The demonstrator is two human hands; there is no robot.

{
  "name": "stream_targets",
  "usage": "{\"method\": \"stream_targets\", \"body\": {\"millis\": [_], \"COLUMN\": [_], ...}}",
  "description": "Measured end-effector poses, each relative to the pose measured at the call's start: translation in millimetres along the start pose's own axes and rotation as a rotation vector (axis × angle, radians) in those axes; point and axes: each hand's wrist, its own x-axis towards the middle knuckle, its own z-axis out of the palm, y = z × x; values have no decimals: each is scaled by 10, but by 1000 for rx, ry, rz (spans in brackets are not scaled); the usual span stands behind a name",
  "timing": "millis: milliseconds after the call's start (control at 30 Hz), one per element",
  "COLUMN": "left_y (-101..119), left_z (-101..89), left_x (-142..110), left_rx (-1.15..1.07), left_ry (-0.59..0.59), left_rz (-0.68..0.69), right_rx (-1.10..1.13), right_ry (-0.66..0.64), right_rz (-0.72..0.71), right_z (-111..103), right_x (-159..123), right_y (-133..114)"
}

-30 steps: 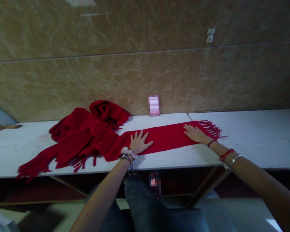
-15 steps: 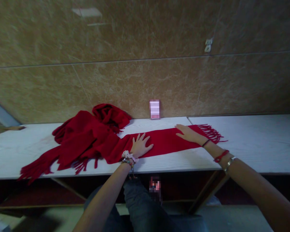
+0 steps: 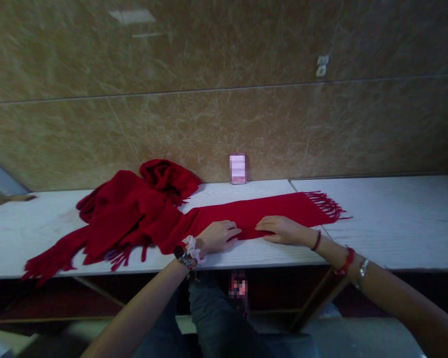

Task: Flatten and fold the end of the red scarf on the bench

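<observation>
- Resting both hands on the near long edge of the red scarf (image 3: 254, 214), I have my left hand (image 3: 218, 235) and right hand (image 3: 283, 230) side by side near the front edge of the worktop (image 3: 388, 219).
- A second ago they lay flat and well apart on the stretched strip, the right one up by the fringe (image 3: 326, 205); since then both have drawn in toward the middle and down to the scarf's near edge.
- My fingers are now curled at that edge rather than spread; whether they actually pinch the cloth or only press on it, I cannot tell.
- To me that reads as the flattening being done on this stretch and the edge being taken up.
- The scarf is soft, matte, woolly cloth: a long flat band toward the right end of the worktop, ending in thin tassels.
- Its other part lies in a rumpled heap (image 3: 134, 209) toward the left, with a fringed tail hanging over the front edge.
- The worktop is pale and wood-grained, backed by a glossy brown stone wall (image 3: 224, 119).
- A small blurred box (image 3: 238, 168) stands at the back edge.
</observation>
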Motion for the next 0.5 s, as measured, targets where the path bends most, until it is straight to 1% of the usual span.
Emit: {"method": "stream_targets", "body": {"millis": [100,167,200,267,333,500], "left_y": [34,74,100,160,226,359], "left_z": [-119,-174,-190,-198,-182,-79], "left_x": [104,157,176,202,219,262], "left_rx": [68,87,89,79,62,79], "left_ry": [-160,-223,-236,-222,-184,-138], "left_rz": [21,-18,-53,-119,-157,-239], "right_rx": [-10,-7,-6,-11,-29,-123], "right_ry": [3,12,20,50,108,264], "right_rz": [-12,-10,-4,25,75,210], "right_z": [32,57,72,111,163,270], "right_x": [14,27,31,38,42,42], "right_y": [-54,-67,-68,-63,-50,-16]}}
